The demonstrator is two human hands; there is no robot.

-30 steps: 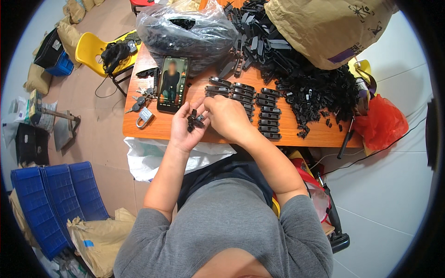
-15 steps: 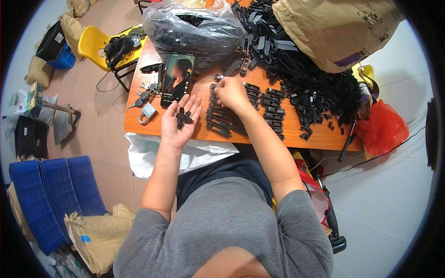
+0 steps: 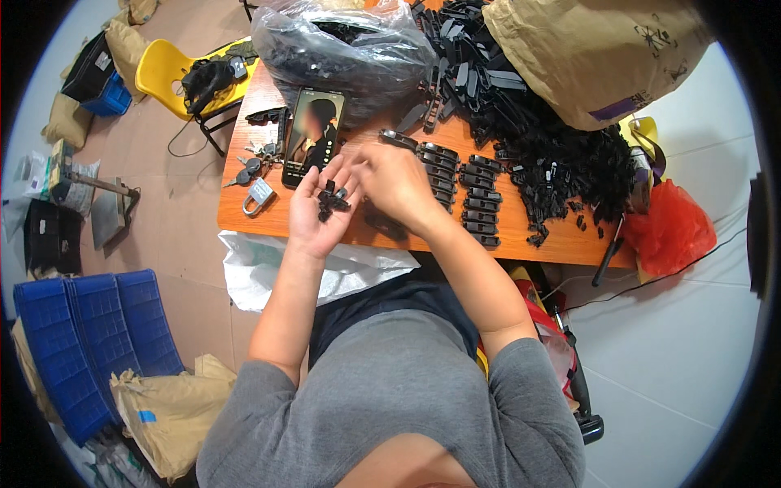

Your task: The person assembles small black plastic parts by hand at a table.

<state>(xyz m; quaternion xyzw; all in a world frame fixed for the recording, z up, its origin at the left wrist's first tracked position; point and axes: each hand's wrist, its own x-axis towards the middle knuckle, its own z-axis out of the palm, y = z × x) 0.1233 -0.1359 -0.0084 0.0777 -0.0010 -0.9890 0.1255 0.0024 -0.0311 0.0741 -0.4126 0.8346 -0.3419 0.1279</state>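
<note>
My left hand [image 3: 317, 215] lies palm up over the table's near edge, fingers slightly curled. A small heap of black plastic pieces [image 3: 332, 200] rests in its palm. Just right of that palm, my right hand [image 3: 394, 183] is bent over with its fingers curled together beside the left fingertips. Whatever sits between its fingertips is too small and blurred to make out. Long black clip-like parts [image 3: 439, 167] lie in rows beyond and beside the right hand, which covers part of the nearest row. Another row of black parts [image 3: 482, 195] runs further right.
On the wooden table [image 3: 260, 213] are a phone [image 3: 313, 134], a padlock [image 3: 259, 198], keys [image 3: 250, 168] and a clear bag of black parts [image 3: 342, 69]. Loose black pieces [image 3: 545, 163] pile up at right, below a brown sack [image 3: 594, 57]. A red bag [image 3: 671, 228] hangs by the right edge.
My right hand has moved left and nearer, from above the rows of parts to beside my left palm. The left hand has shifted slightly right, its small pieces still in it.
</note>
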